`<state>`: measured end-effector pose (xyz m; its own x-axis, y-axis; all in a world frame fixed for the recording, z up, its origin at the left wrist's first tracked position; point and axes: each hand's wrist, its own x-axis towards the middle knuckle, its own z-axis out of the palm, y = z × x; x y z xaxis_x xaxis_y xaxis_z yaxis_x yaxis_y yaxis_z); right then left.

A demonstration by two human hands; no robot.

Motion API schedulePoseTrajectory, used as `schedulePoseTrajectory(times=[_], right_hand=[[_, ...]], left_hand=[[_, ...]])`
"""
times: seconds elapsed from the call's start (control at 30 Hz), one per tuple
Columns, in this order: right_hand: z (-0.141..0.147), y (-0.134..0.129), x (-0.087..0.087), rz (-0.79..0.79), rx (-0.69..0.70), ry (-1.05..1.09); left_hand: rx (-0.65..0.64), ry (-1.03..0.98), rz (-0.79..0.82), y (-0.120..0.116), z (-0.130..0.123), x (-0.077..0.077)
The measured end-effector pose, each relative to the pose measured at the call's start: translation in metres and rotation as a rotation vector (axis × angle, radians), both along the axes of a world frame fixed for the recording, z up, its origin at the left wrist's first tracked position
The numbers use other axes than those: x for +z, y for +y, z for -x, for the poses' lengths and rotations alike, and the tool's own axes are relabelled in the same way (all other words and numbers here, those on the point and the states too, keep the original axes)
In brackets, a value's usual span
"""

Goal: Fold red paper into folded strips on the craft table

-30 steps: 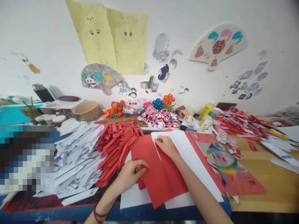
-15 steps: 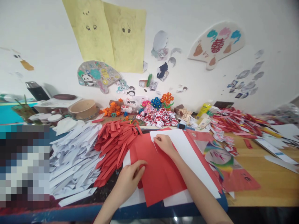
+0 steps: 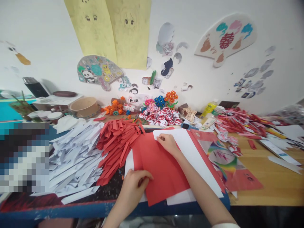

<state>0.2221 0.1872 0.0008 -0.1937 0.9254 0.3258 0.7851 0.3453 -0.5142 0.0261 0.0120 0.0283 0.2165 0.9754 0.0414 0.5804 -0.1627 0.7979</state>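
Well, the left hand (image 3: 139, 185) is pinching the side of the red paper (image 3: 163, 172); the right hand (image 3: 167, 143) is pressing finger and thumb together by its top; white paper (image 3: 198, 158) is lying underneath.

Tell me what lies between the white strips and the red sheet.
A pile of red strips and, nearer the person, some dark tabletop; the head view shows it.

Wall (image 3: 180, 72): two yellow sheets (image 3: 131, 38) bearing drawn eyes; a panda-decorated fan (image 3: 95, 73) below, a white fan (image 3: 226, 39) to the right. Far left of surface (image 3: 273, 190): dark flask (image 3: 36, 88), tilted; maroon case (image 3: 64, 93); tan bowl (image 3: 84, 107), round. Far right: yellow bottle (image 3: 209, 109), leaning.
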Motion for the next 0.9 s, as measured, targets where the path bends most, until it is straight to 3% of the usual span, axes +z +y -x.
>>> schedulePoseTrajectory(times=[0.9], right_hand=[[-0.0039,-0.0024,0.0038,0.020,0.064,0.064]], left_hand=[[-0.004,-0.039,0.028,-0.0017,-0.0005,0.0002]])
